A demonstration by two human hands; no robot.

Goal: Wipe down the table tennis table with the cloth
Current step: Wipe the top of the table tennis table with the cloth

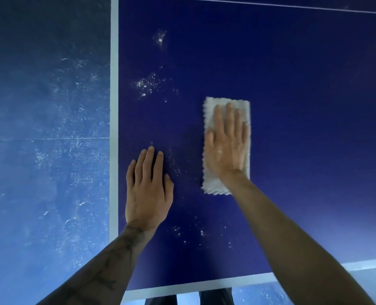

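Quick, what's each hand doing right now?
Left hand: open, flat on the table.
Right hand: open, pressing the cloth.

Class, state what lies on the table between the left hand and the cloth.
Only bare blue table, dusted with faint white specks, separates the left hand from the cloth, in the head view.

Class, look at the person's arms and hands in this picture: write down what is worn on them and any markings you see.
Both forearms are bare, with no sleeves in view. The left forearm carries dark line tattoos reaching the wrist; the right forearm shows none. The left hand and right hand wear no gloves, and no watch shows.
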